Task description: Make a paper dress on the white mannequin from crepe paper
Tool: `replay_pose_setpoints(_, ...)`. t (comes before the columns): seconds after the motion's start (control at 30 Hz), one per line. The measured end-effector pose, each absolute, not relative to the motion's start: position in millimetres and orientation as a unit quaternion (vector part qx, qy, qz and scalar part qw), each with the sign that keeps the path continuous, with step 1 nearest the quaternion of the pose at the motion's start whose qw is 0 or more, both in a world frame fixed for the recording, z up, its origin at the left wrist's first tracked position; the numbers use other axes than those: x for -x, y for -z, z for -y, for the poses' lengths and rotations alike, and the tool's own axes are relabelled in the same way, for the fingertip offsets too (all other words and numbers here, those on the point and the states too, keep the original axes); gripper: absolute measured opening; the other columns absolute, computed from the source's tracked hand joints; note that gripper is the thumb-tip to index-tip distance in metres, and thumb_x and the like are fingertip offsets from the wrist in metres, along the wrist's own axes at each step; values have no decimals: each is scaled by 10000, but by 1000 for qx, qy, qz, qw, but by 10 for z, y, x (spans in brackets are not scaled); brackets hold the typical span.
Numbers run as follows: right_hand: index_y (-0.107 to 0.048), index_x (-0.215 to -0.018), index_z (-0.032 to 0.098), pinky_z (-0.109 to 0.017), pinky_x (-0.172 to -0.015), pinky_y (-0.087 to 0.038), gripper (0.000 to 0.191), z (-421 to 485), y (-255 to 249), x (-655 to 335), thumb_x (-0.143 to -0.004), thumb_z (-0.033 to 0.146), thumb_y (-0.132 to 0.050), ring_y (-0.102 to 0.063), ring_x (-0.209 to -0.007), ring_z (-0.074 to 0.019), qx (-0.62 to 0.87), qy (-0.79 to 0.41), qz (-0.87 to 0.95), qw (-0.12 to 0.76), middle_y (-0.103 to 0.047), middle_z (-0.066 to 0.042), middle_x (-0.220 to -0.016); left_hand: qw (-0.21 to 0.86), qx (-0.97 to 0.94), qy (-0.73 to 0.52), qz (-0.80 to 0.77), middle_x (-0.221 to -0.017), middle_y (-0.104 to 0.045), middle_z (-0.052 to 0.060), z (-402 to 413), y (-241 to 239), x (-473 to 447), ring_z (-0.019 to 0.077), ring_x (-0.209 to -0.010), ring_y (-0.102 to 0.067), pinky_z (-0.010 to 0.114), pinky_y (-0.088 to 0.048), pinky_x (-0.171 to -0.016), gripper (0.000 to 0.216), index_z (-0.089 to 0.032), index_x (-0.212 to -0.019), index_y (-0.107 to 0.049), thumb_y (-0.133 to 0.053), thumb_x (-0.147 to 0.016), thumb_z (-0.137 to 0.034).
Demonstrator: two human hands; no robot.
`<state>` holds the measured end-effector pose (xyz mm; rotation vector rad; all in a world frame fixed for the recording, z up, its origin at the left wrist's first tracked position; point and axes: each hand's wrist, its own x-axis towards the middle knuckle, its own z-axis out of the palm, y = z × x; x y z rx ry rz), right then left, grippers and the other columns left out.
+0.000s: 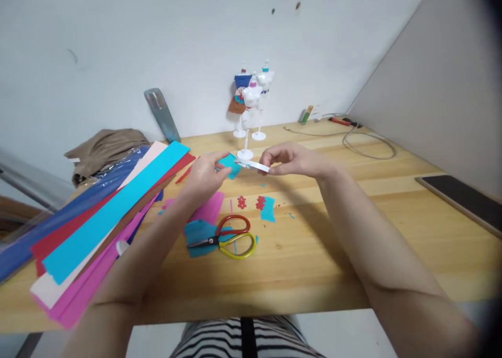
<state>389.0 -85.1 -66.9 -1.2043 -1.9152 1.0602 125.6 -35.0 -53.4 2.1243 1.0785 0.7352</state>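
Note:
My left hand pinches a small turquoise piece of paper above the wooden table. Just to its right, my right hand is closed on a narrow white strip whose left end touches the turquoise piece. Both hands hover over the middle of the table, in front of a small white stand. Below them lie scissors with red and yellow handles on turquoise scraps, a pink paper piece, and two small red paper flowers.
A fan of long coloured paper sheets covers the left of the table. Small white mannequin busts stand at the back by the wall. A cable loops at the back right, a dark flat panel lies right, brown cloth back left.

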Motion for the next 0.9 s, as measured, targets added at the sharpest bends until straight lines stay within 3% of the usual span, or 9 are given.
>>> replay_pose_setpoints(0.07, -703, -830, 199, -324, -779, -509, 285, 893, 629, -3864, -779, 467, -782, -638, -777, -177, 411, -441, 723, 336, -726, -33, -823, 410, -778, -268, -393, -804, -758, 53, 333, 544, -1298, 133, -619, -630, 250, -524, -611, 388, -117, -1154, -771, -658, -793, -207)
replay_pose_setpoints(0.13, -706, -806, 196, -318, -752, -514, 295, 920, 603, -3833, -802, 482, -781, -646, -752, -171, 393, -461, 714, 349, -720, -33, -794, 492, -761, -241, -348, -695, -720, 34, 362, 540, -1291, 112, -569, -599, 228, -504, -583, 303, -118, -1030, -788, -684, -791, -274)
replay_pose_setpoints(0.23, -716, -845, 206, -328, -763, -532, 262, 961, 553, -3745, -800, 455, -784, -659, -771, -177, 422, -417, 692, 411, -729, -34, -831, 526, -743, -261, -321, -598, -667, 9, 422, 541, -1239, 101, -537, -584, 208, -477, -554, 225, -137, -839, -766, -736, -750, -342)
replay_pose_setpoints(0.37, -712, -915, 258, -402, -873, -567, 223, 1053, 454, -3525, -804, 445, -760, -688, -916, -232, 476, -251, 693, 480, -755, -55, -979, 493, -746, -299, -333, -583, -614, -24, 458, 553, -1200, 86, -512, -544, 194, -422, -508, 208, -160, -772, -744, -776, -712, -357)
replay_pose_setpoints(0.5, -743, -920, 312, -465, -870, -581, 181, 1138, 412, -3303, -927, 454, -630, -695, -948, -272, 512, -108, 747, 410, -759, -58, -984, 472, -763, -291, -334, -582, -567, -31, 493, 538, -1200, 85, -488, -494, 207, -373, -470, 238, -167, -762, -739, -730, -729, -403)
replay_pose_setpoints(0.67, -748, -877, 308, -501, -907, -553, 385, 1169, 471, -3119, -1044, 389, -410, -691, -1000, -301, 543, 25, 773, 327, -759, -99, -1033, 382, -795, -292, -369, -607, -558, -34, 577, 471, -1199, 94, -563, -475, 220, -355, -521, 191, -169, -689, -674, -716, -743, -348)
replay_pose_setpoints(0.77, -712, -884, 296, -474, -844, -546, 377, 1231, 460, -3070, -1040, 376, -379, -677, -925, -295, 533, 33, 782, 322, -722, -107, -935, 316, -810, -298, -394, -609, -547, -31, 610, 458, -1199, 98, -599, -445, 230, -331, -540, 160, -163, -660, -658, -707, -750, -285)
replay_pose_setpoints(0.9, -574, -785, 262, -414, -735, -502, 333, 1322, 360, -3204, -1022, 370, -368, -612, -740, -257, 560, 55, 713, 417, -626, -92, -778, 359, -793, -310, -383, -597, -550, -31, 585, 508, -1181, 94, -553, -460, 221, -328, -493, 175, -163, -713, -695, -713, -766, -329)
